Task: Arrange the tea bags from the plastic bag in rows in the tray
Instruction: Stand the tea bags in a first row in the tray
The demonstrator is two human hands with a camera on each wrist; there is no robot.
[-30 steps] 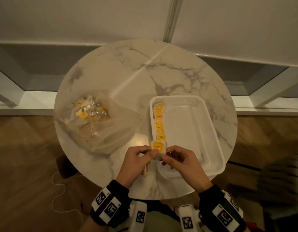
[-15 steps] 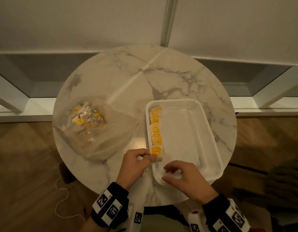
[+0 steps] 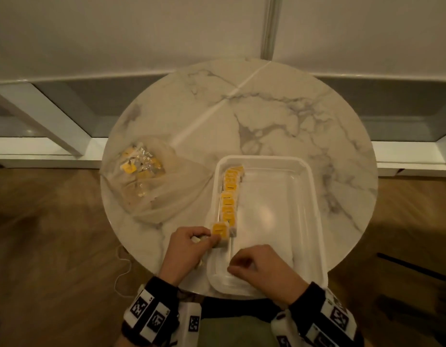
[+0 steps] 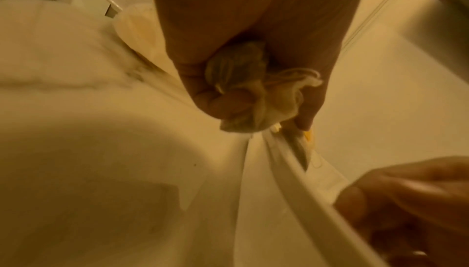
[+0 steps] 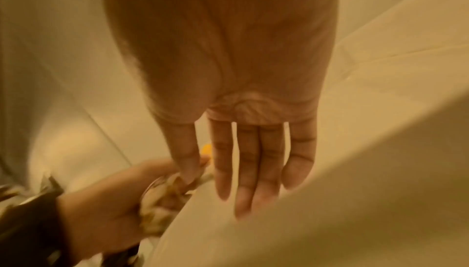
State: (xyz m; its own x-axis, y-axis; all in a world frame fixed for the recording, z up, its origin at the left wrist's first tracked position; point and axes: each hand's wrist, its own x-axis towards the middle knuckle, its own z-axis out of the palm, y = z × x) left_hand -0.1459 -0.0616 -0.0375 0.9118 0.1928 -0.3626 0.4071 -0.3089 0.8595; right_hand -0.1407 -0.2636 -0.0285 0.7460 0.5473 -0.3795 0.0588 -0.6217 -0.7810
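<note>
Careful: my left hand [image 3: 189,242] pinches a tea bag [image 3: 220,230] at the tray's [image 3: 317,221] near-left corner, spares bunched in its palm; right hand [image 3: 263,267] loose, empty. Nudging could topple the row [image 3: 229,194].

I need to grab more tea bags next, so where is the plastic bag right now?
In the head view the plastic bag lies on the round marble table, left of the white tray and beyond the left hand.

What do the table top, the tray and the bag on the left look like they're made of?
The table top looks like polished marble or a marble-look surface: white with grey veins and a sheen. The tray looks like thin white plastic, smooth and glossy, with a rolled rim. The bag is thin, crinkled, see-through plastic; the yellow tea bags show through it.
</note>
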